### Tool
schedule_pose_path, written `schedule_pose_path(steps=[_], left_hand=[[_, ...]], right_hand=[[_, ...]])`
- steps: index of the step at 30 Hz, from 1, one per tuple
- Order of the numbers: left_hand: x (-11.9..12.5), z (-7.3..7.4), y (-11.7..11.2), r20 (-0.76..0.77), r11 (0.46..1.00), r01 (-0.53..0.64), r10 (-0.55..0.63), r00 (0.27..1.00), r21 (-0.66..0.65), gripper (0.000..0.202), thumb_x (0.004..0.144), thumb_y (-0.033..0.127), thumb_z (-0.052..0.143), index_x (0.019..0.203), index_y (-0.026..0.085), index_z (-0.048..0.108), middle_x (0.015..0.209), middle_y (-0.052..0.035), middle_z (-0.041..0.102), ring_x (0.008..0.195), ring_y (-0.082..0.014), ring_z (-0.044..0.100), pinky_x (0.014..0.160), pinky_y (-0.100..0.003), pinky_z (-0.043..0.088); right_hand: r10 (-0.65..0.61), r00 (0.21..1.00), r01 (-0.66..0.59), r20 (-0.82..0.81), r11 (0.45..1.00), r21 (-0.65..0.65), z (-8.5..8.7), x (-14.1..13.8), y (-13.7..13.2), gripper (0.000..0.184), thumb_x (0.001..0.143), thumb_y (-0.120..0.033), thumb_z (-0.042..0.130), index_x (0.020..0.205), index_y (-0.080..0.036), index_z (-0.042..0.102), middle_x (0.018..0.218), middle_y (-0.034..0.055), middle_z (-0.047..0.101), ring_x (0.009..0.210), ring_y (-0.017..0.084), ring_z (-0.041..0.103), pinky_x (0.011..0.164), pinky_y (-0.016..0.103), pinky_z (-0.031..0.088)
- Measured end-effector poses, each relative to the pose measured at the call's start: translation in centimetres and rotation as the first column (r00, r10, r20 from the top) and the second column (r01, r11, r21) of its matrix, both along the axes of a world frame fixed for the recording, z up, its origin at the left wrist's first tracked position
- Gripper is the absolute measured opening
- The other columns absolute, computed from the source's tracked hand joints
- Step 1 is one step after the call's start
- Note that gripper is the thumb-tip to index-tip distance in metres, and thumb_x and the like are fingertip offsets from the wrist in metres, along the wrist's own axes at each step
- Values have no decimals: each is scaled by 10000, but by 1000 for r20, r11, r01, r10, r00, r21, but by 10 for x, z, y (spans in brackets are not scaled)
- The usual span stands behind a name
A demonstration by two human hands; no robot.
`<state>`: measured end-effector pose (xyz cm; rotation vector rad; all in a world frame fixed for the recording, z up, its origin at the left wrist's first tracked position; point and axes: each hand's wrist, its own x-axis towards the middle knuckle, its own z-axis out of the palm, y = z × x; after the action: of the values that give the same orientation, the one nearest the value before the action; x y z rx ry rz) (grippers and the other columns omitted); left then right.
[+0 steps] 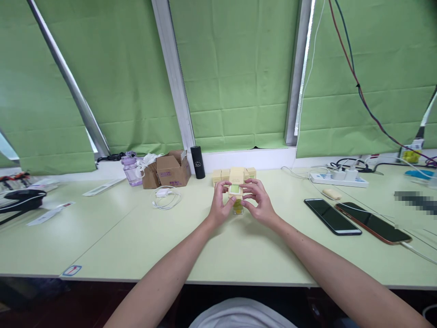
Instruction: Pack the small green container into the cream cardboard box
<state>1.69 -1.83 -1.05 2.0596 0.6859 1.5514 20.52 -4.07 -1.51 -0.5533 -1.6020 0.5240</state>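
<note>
Both hands grip a small pale yellow box (pixel 236 174) at the middle of the table, one from each side. My left hand (pixel 221 202) has its fingers curled on the box's left side. My right hand (pixel 260 200) is closed on the right side, thumb and fingers bent toward it. A light green and white panel shows on the box front between the fingertips. Just below the box is a small clear glass bottle (pixel 238 209) with yellow-green colouring; whether it is partly inside the box I cannot tell. More small yellow boxes (pixel 217 176) stand in a row behind.
Behind to the left are a black cylinder (pixel 197 162), an opened cardboard carton (pixel 173 171), a purple bottle (pixel 131 169) and a white charger cable (pixel 166 199). On the right lie two phones (pixel 332 217), a power strip (pixel 341 179) and loose cables.
</note>
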Motion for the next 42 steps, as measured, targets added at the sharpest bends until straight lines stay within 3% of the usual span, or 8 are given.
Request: schedule_pose_path(steps=[18, 33, 42], left_hand=[[-1, 1, -1, -18, 1000, 17, -17, 1000, 13, 482, 923, 435, 709, 1319, 274, 486, 1331, -101, 506, 1127, -259, 565, 1007, -441, 483], [3, 1, -1, -16, 998, -51, 51, 999, 24, 413, 934, 334, 692, 1298, 266, 511, 1326, -102, 525, 1117, -248, 580, 995, -437, 501], [5, 2, 0, -12, 997, -71, 72, 997, 37, 383, 949, 376, 689, 1270, 257, 519, 1319, -100, 526, 1086, -235, 592, 974, -428, 511]], right_hand=[[-47, 999, 47, -11, 999, -6, 0, -1, 1, 354, 916, -432, 763, 1240, -311, 686, 1349, 91, 470, 999, 200, 698, 885, 446, 665], [-55, 998, 55, -11, 998, -7, 0, -1, 3, 331, 937, -444, 744, 1231, -299, 698, 1324, 92, 477, 1097, 229, 687, 927, 462, 660], [-55, 998, 55, -22, 999, -4, -1, -1, 5, 315, 945, -451, 738, 1220, -301, 706, 1314, 88, 478, 1090, 225, 688, 949, 472, 660]])
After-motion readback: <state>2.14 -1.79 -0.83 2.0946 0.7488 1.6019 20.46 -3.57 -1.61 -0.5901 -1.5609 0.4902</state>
